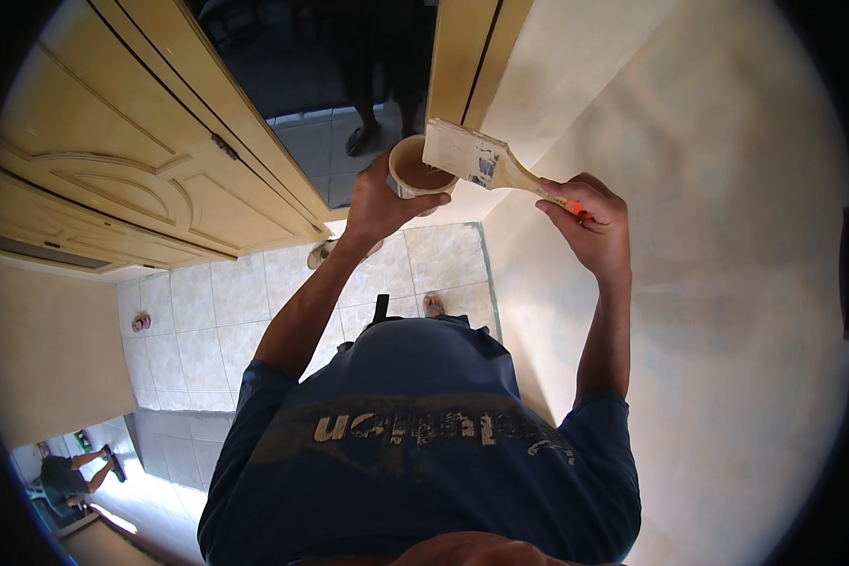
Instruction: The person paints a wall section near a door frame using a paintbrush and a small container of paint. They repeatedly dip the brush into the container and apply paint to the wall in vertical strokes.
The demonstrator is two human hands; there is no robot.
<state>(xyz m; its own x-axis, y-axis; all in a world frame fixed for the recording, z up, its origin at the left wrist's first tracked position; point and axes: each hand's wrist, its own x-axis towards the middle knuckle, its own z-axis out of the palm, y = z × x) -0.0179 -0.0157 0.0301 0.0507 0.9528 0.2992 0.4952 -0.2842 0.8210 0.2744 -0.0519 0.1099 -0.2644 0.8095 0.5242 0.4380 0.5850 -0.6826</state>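
Brush (469,158), its orange-marked handle (575,208) pinched between thumb and curled fingers of the right hand (596,231), points leftward so that its broad pale bristles (446,148) overlap the right rim of the cup (407,144); whether they touch is unclear. Fingers and thumb spread around the cup, the left hand (379,206) holds it, brownish contents (421,176) showing, before a dark glossy panel (321,80).

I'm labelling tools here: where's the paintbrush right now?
In the head view, the paintbrush is just right of upper centre: the right hand holds its handle, and its bristles overlap the cup in the left hand.
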